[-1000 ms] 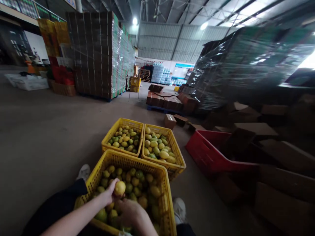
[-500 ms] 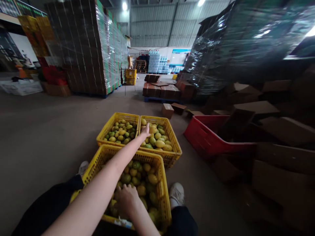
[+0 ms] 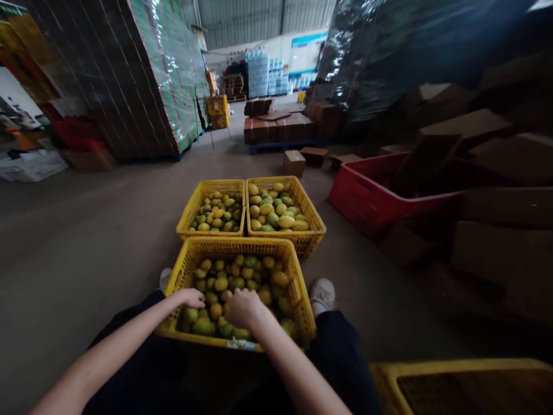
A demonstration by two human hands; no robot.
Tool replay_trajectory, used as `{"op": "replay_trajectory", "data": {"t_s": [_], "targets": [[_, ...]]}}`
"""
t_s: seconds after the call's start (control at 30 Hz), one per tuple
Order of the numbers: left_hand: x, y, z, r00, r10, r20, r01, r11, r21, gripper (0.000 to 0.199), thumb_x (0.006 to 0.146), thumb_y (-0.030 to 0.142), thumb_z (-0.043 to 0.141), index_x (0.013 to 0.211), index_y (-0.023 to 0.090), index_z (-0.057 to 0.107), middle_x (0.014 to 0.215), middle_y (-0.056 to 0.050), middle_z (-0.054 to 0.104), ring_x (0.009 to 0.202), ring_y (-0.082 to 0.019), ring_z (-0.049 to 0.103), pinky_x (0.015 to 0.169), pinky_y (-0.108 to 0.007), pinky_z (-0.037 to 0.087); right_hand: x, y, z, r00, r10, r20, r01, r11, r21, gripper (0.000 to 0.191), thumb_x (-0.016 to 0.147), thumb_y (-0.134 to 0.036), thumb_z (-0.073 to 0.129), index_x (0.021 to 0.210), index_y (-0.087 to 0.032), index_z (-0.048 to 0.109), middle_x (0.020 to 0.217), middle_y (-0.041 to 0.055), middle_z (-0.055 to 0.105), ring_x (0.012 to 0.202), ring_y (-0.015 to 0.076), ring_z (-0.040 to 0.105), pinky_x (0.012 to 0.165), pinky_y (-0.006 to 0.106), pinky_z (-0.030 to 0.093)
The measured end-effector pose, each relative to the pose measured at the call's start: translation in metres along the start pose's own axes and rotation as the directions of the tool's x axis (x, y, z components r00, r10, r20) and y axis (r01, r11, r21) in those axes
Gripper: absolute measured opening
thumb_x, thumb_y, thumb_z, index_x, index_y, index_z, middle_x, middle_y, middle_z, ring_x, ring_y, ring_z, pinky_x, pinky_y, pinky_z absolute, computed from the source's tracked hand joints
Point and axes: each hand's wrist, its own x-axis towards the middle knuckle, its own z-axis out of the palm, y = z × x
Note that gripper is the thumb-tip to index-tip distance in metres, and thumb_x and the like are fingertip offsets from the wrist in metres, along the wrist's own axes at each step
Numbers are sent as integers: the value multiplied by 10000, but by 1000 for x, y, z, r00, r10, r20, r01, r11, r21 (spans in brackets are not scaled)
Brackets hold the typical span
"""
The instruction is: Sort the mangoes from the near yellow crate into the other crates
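In front of me stands a yellow plastic crate (image 3: pixel 305 297) holding many green and yellow mangoes (image 3: pixel 221 284). My left hand (image 3: pixel 192 298) hangs over the left side of this crate, its fingers loosely bent and apart from any fruit I can make out. Just right of it, my right hand (image 3: pixel 244 308) is over the middle of the fruit with fingers curled down; whatever is beneath them is hidden. Beyond are two more yellow crates side by side: the left one (image 3: pixel 185 216) has smaller, greener mangoes, the right one (image 3: pixel 317 222) larger, yellower mangoes (image 3: pixel 286 221).
A red bin (image 3: pixel 363 199) with cardboard stands to the right, beside piled cardboard boxes (image 3: pixel 496 248). Part of another yellow crate (image 3: pixel 453 366) shows at bottom right. My shoe (image 3: pixel 322 294) is beside the near crate. Wrapped pallets (image 3: pixel 173 75) rise behind.
My left hand has come back from the far right crate, where it was at a yellow mango, to the near crate. My right hand stays over the near crate. The view has tilted down.
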Motion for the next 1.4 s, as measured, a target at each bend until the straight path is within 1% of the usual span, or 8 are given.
{"op": "replay_trajectory", "data": {"t_s": [0.2,0.37,0.6,0.77,0.97,1.2,1.33,1.4], "targets": [[0,-45,25,976,-191,100,186,981,60,322,917,370,561,1150,150,599,1170,-85,610,1021,-209,607,876,-416,520,3,25,-7,999,54,-7,-53,998,44,414,879,-288,534,1244,-101,587,1171,202,666,1092,318,647,854,410,512],[25,-50,43,967,-245,74,243,970,28,345,916,365,565,1192,160,580,1206,-86,590,1036,-222,601,873,-418,527,3,44,-8,996,86,-2,-86,995,49,453,891,-308,519,1288,-92,550,1220,208,641,1111,325,633,864,413,500],[70,-19,68,962,-252,-105,255,967,11,449,884,323,594,1291,155,507,1298,-152,543,1132,-268,567,949,-430,471,-5,59,-10,995,103,14,-104,988,116,462,903,-321,499,1308,-100,533,1232,197,632,1097,326,630,870,413,488],[104,6,65,927,-205,-314,205,978,-33,764,845,225,576,1493,150,179,1539,-221,218,1355,-353,357,1036,-414,378,-10,76,-17,983,185,5,-184,974,132,465,907,-343,509,1309,-109,530,1258,219,606,1133,336,605,904,427,459],[129,11,52,961,-164,-223,149,985,-84,656,728,59,643,1342,179,447,1440,-177,417,1302,-347,419,1063,-417,337,-14,80,-19,978,201,45,-206,971,123,483,922,-330,488,1347,-102,492,1260,216,600,1114,338,610,894,415,455],[109,10,43,964,-200,-176,141,943,-300,566,687,150,750,1210,127,534,1287,-160,559,1243,-358,476,1040,-403,372,-10,76,-22,984,172,44,-177,976,130,473,922,-357,494,1326,-112,509,1268,206,600,1127,330,608,905,407,462],[69,19,20,984,-152,-93,88,867,-490,557,703,297,776,1190,132,561,1113,-103,661,1054,-271,606,894,-329,491,-6,70,-24,988,145,44,-150,979,136,497,901,-359,540,1338,-124,504,1238,210,608,1137,344,603,895,425,468],[40,32,-1,996,-78,-42,35,783,-621,541,749,361,743,1212,148,560,1083,-98,673,971,-225,640,825,-316,523,-3,65,-22,994,106,2,-105,981,162,621,860,-376,612,1397,-120,434,1263,217,585,1149,346,596,910,419,465]]}}
